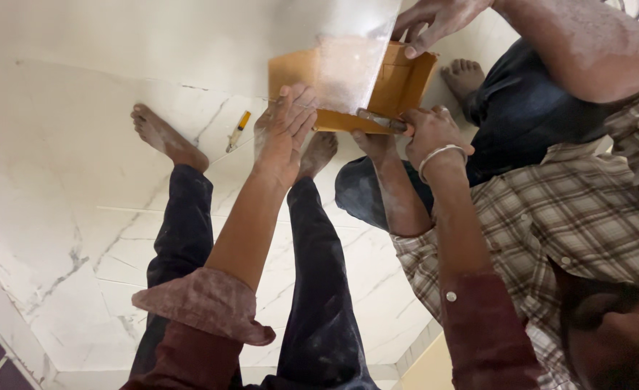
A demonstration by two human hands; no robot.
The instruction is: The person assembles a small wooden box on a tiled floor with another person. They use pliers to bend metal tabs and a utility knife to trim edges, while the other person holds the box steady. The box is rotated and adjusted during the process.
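Note:
An orange-brown wooden board (pixel 402 83) with a dusty pale panel (pixel 341 43) over it is held up above the floor. My left hand (pixel 285 133) lies flat, fingers stretched, against the board's lower left edge. My right hand (pixel 435 133), with a silver bangle on the wrist, is closed around the end of a thin metal tool (pixel 379 120) that lies along the board's lower edge. A co-worker in a checked shirt (pixel 572 217) has one hand (pixel 438 18) on the board's top corner and another hand (pixel 376 146) just under the tool.
White marble floor tiles (pixel 67 217) lie below. A small yellow-handled tool (pixel 238 130) rests on the floor near my bare feet (pixel 164 137). My dark trouser legs (pixel 312 289) stand in the middle. The co-worker's bare foot (pixel 464 76) is behind the board.

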